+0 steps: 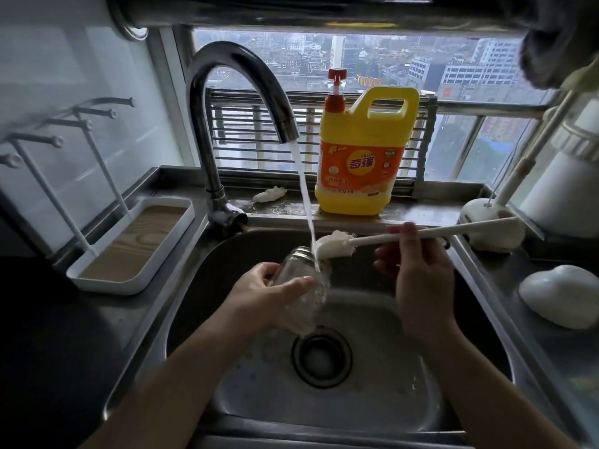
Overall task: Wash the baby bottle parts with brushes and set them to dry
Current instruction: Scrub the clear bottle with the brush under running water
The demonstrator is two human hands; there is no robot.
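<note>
Over the steel sink (470, 335), my left hand (259, 296) grips a clear glass baby bottle (306, 286), tilted with its threaded mouth up and to the left. My right hand (418, 270) pinches the long white handle of a bottle brush (337, 244). The brush's white sponge head lies against the bottle's upper side, under the water running from the chrome faucet (233, 102).
A white drying rack (129, 244) with pegs stands left of the sink. A yellow detergent jug (363, 153) sits on the back ledge beside a small white sponge piece (269, 194). At the right are a brush stand (492, 228), a white bottle (564, 176) and a white rounded object (564, 296).
</note>
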